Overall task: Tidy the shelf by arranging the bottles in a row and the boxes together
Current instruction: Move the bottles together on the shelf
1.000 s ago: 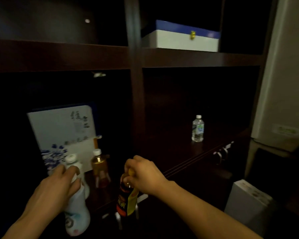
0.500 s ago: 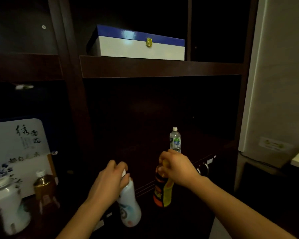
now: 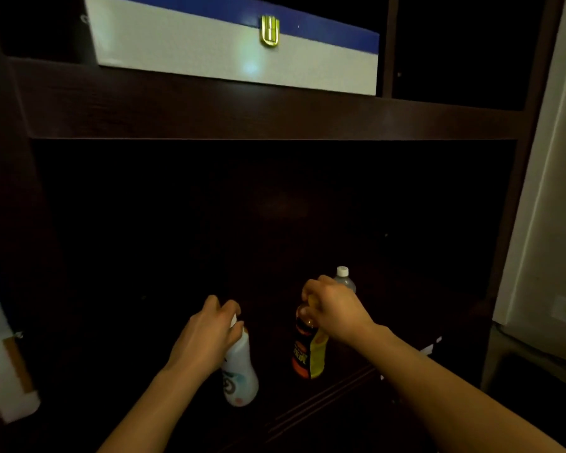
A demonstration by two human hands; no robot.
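My left hand (image 3: 206, 338) grips the top of a white bottle (image 3: 241, 377) with a pale printed label, held upright over the dark shelf (image 3: 340, 384). My right hand (image 3: 332, 308) is closed around the neck of a dark bottle (image 3: 307, 351) with an orange and yellow label, just right of the white one. Behind my right hand stands a small clear water bottle (image 3: 343, 278); only its white cap and shoulder show. A white box with a blue lid and gold clasp (image 3: 236, 50) sits on the shelf above.
Part of a white box (image 3: 4, 380) shows at the far left edge. A dark upright post (image 3: 4, 191) bounds the compartment on the left. A pale wall or cabinet (image 3: 549, 207) runs along the right. The compartment's back is very dark.
Both hands have carried their bottles to the right, into the right compartment near the water bottle. The view has swung right and closer; the decorated box and brown bottle have left the frame.
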